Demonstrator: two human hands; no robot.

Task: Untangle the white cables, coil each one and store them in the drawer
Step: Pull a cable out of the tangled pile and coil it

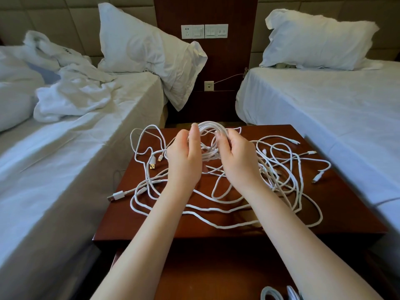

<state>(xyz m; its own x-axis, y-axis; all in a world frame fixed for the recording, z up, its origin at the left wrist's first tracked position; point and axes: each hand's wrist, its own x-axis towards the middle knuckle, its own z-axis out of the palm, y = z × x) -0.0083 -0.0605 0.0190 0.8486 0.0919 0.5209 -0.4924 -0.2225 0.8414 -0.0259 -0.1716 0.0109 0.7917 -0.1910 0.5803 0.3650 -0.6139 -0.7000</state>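
A tangle of white cables (218, 198) sprawls over the dark red-brown nightstand top (346, 213). Above its far half I hold a partly wound coil (211, 128) of white cable between both hands. My left hand (185, 161) grips the coil's left side, fingers curled round the strands. On the right side my right hand (237, 159) grips the loops the same way. Loose plugs lie at the left edge (115, 195) and far right (317, 177). Below the top, the open drawer (194, 276) holds coiled white cables (279, 294) at its front right.
The nightstand stands between two white beds: a rumpled one (65, 137) on the left with a pillow (151, 55) leaning over the gap, a smooth one (335, 109) on the right. Wall sockets and switches (204, 31) sit on the wooden panel behind.
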